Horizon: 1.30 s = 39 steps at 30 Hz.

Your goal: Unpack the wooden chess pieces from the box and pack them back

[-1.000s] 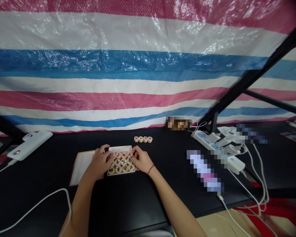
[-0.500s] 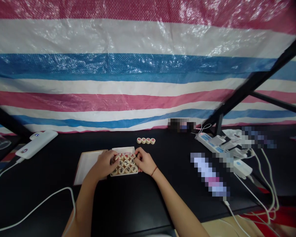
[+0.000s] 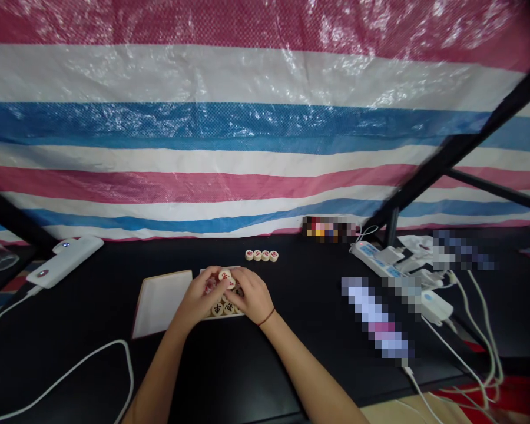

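Round cream Chinese chess pieces (image 3: 228,308) with dark and red characters lie in a white box (image 3: 235,315). Over the box, my left hand (image 3: 204,297) and my right hand (image 3: 253,296) come together with bent fingers. Between their fingertips, raised above the others, are two pieces with red marks, the upper chess piece (image 3: 225,274) and one just below it. Both hands are closed on these pieces, though the fingers partly cover them. Much of the box's contents is hidden. The box lid (image 3: 165,301) lies left of it, its pale inside up.
Several chess pieces (image 3: 261,255) stand in a row behind the box on the black table (image 3: 229,371). A white device (image 3: 66,262) with a cable is at left. At right are a power strip (image 3: 371,259), plugs, cables and a blurred-out object (image 3: 375,318). A striped sheet (image 3: 247,118) hangs behind.
My hands have moved from the box's two sides inward to its middle. Two red-marked pieces are now raised between my fingertips. The row behind stays put.
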{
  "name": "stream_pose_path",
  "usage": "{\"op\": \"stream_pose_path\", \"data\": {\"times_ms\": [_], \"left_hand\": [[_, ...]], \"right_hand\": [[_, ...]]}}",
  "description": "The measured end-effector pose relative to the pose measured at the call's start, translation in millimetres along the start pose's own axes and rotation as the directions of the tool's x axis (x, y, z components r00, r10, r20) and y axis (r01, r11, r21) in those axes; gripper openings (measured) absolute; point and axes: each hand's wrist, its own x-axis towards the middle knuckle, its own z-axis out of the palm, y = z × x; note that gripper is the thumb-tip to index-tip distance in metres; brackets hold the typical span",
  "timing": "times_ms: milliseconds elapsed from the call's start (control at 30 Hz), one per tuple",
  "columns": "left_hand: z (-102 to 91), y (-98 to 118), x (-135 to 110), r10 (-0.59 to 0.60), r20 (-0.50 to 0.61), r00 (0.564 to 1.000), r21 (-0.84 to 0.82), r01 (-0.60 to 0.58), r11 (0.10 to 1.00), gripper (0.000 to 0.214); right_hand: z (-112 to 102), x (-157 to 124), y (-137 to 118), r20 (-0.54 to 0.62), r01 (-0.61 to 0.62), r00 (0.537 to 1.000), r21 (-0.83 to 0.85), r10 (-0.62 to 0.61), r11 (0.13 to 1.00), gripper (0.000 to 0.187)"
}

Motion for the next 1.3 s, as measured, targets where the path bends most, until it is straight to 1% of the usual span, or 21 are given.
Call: {"op": "stream_pose_path", "data": {"times_ms": [67, 100, 133, 200, 300, 333, 400, 500, 567, 600, 667, 733, 767, 833, 900, 967, 1033, 1100, 1167, 1233, 1300], "left_hand": [[10.9, 2, -1, -0.040, 0.047, 0.998, -0.123, 0.046, 0.991, 0.031], [14.5, 2, -1, -0.060, 0.046, 0.997, -0.174, 0.067, 0.982, 0.032], [16.6, 2, 0, -0.084, 0.028, 0.996, -0.220, 0.088, 0.971, 0.034], [17.0, 2, 2, -0.142, -0.040, 0.989, -0.284, 0.125, 0.951, 0.039], [12.0, 0, 4, -0.197, -0.187, 0.962, -0.285, 0.138, 0.949, 0.044], [10.1, -1, 4, -0.199, -0.227, 0.954, -0.262, 0.137, 0.955, 0.047], [7.3, -3, 4, -0.183, -0.265, 0.947, -0.204, 0.130, 0.970, 0.050], [6.7, -5, 3, -0.134, -0.233, 0.963, -0.082, 0.118, 0.990, 0.042], [8.0, -7, 2, -0.073, -0.211, 0.975, 0.043, 0.084, 0.996, 0.036], [9.0, -8, 2, -0.028, -0.204, 0.979, 0.116, 0.053, 0.992, 0.034], [11.7, -10, 2, 0.084, -0.171, 0.982, 0.267, -0.036, 0.963, 0.031], [15.5, -12, 1, 0.203, -0.113, 0.973, 0.392, -0.144, 0.908, 0.027], [17.7, -13, 0, 0.253, -0.079, 0.964, 0.436, -0.194, 0.879, 0.025], [22.3, -13, -1, 0.308, -0.011, 0.951, 0.489, -0.263, 0.832, 0.022], [26.0, -11, -2, 0.322, 0.037, 0.946, 0.511, -0.295, 0.807, 0.022], [27.1, -9, -2, 0.332, 0.073, 0.940, 0.523, -0.320, 0.790, 0.024], [24.4, -9, 0, 0.357, 0.071, 0.932, 0.557, -0.333, 0.761, 0.028], [17.9, -12, 3, 0.363, 0.012, 0.932, 0.625, -0.290, 0.725, 0.032], [9.1, -19, 6, 0.336, -0.091, 0.937, 0.698, -0.181, 0.693, 0.032], [0.9, -26, 9, 0.296, -0.179, 0.938, 0.753, -0.063, 0.655, 0.033], [-4.5, -33, 10, 0.254, -0.231, 0.939, 0.785, 0.025, 0.620, 0.032]], "right_hand": [[0, -2, 2, 0.029, -0.011, 1.000, 0.001, 0.011, 1.000, 0.026], [-1, -2, 3, 0.028, -0.020, 0.999, 0.018, 0.020, 1.000, 0.027], [-2, -3, 6, 0.011, -0.038, 0.999, 0.043, 0.037, 0.998, 0.028], [-5, -3, 12, -0.072, -0.107, 0.991, 0.086, 0.113, 0.991, 0.030], [-6, -5, 28, -0.204, -0.254, 0.943, 0.074, 0.264, 0.964, 0.032], [-6, -6, 35, -0.213, -0.291, 0.931, 0.060, 0.297, 0.955, 0.033], [-4, -10, 48, -0.174, -0.357, 0.918, 0.035, 0.358, 0.933, 0.031], [-2, -13, 60, -0.065, -0.416, 0.907, -0.002, 0.415, 0.909, 0.015], [-2, -13, 61, -0.020, -0.396, 0.918, -0.026, 0.395, 0.918, 0.008], [-4, -12, 59, -0.023, -0.375, 0.927, -0.024, 0.374, 0.927, 0.009], [-8, -10, 50, -0.079, -0.345, 0.935, 0.020, 0.345, 0.938, 0.012], [-11, -8, 36, -0.119, -0.328, 0.932, 0.122, 0.342, 0.937, 0.014], [-13, -7, 28, -0.105, -0.321, 0.933, 0.183, 0.344, 0.929, 0.015], [-13, -6, 12, -0.036, -0.309, 0.942, 0.289, 0.333, 0.906, 0.018], [-11, -6, 1, 0.018, -0.312, 0.945, 0.350, 0.327, 0.883, 0.018], [-11, -5, -2, 0.035, -0.326, 0.941, 0.369, 0.338, 0.870, 0.016], [-12, -5, 7, -0.002, -0.364, 0.921, 0.347, 0.389, 0.864, 0.018], [-14, -6, 22, -0.101, -0.411, 0.886, 0.282, 0.452, 0.867, 0.022], [-14, -8, 40, -0.199, -0.446, 0.853, 0.200, 0.482, 0.872, 0.026], [-12, -11, 53, -0.228, -0.444, 0.856, 0.135, 0.464, 0.886, 0.026], [-7, -14, 60, -0.190, -0.432, 0.877, 0.091, 0.442, 0.897, 0.024]]}}
